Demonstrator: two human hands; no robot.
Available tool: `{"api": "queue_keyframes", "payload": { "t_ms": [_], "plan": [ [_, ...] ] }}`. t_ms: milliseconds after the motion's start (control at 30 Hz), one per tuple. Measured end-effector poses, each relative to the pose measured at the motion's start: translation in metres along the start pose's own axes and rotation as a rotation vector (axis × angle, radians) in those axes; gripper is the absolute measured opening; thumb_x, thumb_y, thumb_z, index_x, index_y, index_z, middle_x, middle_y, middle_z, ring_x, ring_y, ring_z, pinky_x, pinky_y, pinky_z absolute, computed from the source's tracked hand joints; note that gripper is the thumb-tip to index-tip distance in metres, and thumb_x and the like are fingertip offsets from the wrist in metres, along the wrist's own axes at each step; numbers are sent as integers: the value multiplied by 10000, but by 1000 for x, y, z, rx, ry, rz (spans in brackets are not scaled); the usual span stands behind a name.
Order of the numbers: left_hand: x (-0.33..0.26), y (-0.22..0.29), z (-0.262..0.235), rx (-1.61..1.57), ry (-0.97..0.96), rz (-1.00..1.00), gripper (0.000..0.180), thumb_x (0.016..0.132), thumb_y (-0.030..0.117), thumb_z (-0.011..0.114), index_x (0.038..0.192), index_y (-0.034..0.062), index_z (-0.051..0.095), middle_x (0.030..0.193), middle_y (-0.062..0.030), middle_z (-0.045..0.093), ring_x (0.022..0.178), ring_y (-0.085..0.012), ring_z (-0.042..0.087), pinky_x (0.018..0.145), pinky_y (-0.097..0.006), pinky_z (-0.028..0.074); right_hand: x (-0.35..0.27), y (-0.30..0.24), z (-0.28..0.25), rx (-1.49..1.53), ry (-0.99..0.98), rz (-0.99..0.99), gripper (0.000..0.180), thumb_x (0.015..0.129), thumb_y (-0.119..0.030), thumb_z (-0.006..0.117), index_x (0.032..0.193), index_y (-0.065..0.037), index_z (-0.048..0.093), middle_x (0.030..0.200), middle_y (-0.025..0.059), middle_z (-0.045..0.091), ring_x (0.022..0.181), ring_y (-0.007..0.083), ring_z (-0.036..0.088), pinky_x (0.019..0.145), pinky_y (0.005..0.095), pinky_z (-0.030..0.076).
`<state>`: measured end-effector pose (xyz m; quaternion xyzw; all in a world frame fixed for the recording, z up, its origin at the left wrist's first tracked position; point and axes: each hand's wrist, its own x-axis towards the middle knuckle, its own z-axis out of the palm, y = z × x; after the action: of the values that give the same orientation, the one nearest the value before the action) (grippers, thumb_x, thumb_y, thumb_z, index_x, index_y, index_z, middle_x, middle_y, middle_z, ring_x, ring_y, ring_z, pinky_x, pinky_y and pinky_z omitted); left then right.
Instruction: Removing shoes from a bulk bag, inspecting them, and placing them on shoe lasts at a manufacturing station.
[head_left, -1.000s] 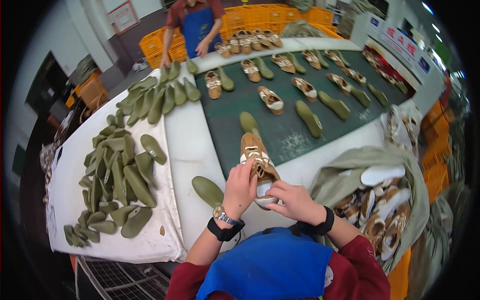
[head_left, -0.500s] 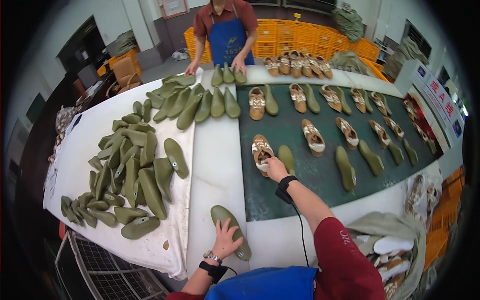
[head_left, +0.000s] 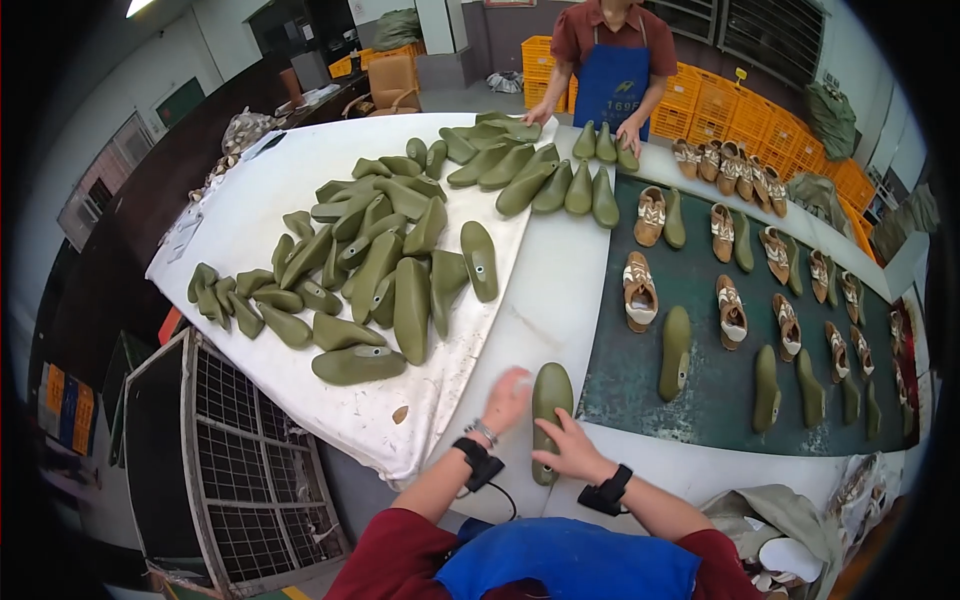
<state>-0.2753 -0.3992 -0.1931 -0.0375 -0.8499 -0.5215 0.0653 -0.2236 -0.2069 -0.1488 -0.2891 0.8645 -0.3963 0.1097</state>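
A green shoe last [head_left: 553,385] lies lengthwise on the white tabletop right in front of me. My right hand [head_left: 574,448] rests on its near half, fingers spread over the surface rather than wrapped around it. Just left of the last, apart from it, is my left hand [head_left: 508,398]; motion smears its fingers, and nothing shows in it. On the dark green mat to the right stand brown-and-white shoes, the closest one [head_left: 640,291] beside another green last [head_left: 675,354].
Many green lasts [head_left: 411,310] are heaped on a white cloth [head_left: 440,400] at the left. Across the table a person in a blue apron [head_left: 612,88] touches lasts with both hands. A metal mesh cage [head_left: 255,470] stands lower left; orange crates [head_left: 715,105] are stacked behind.
My right hand has left the closest shoe and come to the last in front of me. My left hand has come off that last. The view has swung left.
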Motion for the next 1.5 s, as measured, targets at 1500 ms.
{"api": "queue_keyframes", "payload": {
  "t_ms": [1500],
  "plan": [
    [230,-57,-55,782,288,-378,572,751,176,622,1274,193,391,1184,-265,448,1120,-429,447,915,-452,424,8,-7,33,-26,380,202,296,731,-162,649,1018,-121,594,1312,207,398,1201,394,385,984,430,362]
  ]
}}
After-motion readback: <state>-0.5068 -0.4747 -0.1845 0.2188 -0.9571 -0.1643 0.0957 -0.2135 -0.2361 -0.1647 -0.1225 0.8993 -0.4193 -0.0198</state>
